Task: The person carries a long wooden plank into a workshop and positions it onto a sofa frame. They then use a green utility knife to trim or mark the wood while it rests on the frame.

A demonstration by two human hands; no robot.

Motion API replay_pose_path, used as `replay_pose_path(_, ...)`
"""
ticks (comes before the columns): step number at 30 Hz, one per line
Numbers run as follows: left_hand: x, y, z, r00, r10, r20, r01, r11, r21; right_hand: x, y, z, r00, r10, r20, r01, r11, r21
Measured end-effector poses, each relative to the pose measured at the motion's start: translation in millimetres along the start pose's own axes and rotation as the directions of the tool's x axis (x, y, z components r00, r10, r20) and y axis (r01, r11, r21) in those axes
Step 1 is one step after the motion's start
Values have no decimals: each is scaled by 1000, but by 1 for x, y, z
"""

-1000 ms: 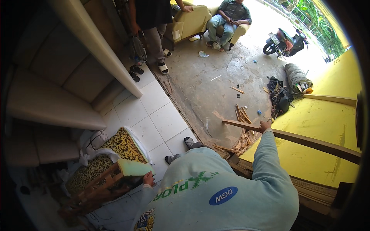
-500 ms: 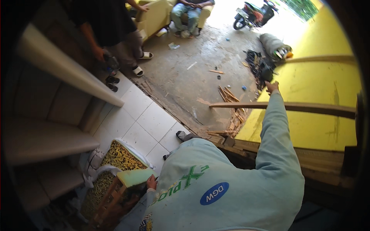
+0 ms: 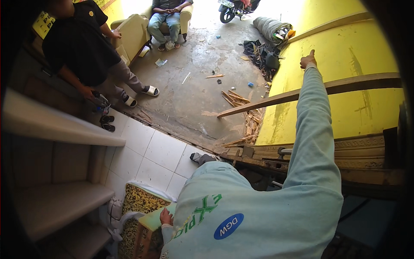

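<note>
My right arm reaches far out to the right, and my right hand (image 3: 308, 59) is raised in front of the yellow wall with the index finger stretched out and nothing held. Beneath that forearm runs a long wooden beam (image 3: 267, 101). My left hand (image 3: 166, 216) is low beside my body, fingers loosely bent, next to a pale green foam pad (image 3: 153, 220) on a wooden frame (image 3: 142, 240). Whether it touches the foam I cannot tell. A speckled yellow and black foam slab (image 3: 140, 201) lies just beyond, with white cloth (image 3: 125, 224) along it.
At left stand a beige padded seat (image 3: 64, 194) and a person (image 3: 77, 43) in dark clothes. Another person (image 3: 166, 26) sits in a cream armchair (image 3: 186, 19). Wood scraps (image 3: 254, 125), black material (image 3: 261, 58) and a grey roll (image 3: 267, 29) lie along the yellow wall (image 3: 336, 52).
My view has turned right and downward. My right arm has stretched farther out and lifted, its index finger now pointing up the wall. My left hand remains near the green foam.
</note>
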State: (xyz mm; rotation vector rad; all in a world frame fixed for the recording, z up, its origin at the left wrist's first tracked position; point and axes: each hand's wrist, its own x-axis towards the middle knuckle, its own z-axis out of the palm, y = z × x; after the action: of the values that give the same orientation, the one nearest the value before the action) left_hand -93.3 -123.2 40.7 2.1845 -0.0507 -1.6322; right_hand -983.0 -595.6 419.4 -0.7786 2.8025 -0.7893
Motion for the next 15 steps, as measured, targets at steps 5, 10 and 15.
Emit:
replay_pose_path(5, -54, 39, 15, 995, 89, -40, -84, 991, 100, -4, -62, -47, 991, 12, -136, -2, 997, 73)
replay_pose_path(10, -52, 38, 23, 988, 136, -69, -123, 977, 172, 32, -69, -103, 970, 66, -235, -15, 977, 212)
replay_pose_path(15, -17, -6, 33, 994, 105, -3, -105, 992, -70, 103, -71, -147, 970, 134, -201, -69, 951, 301)
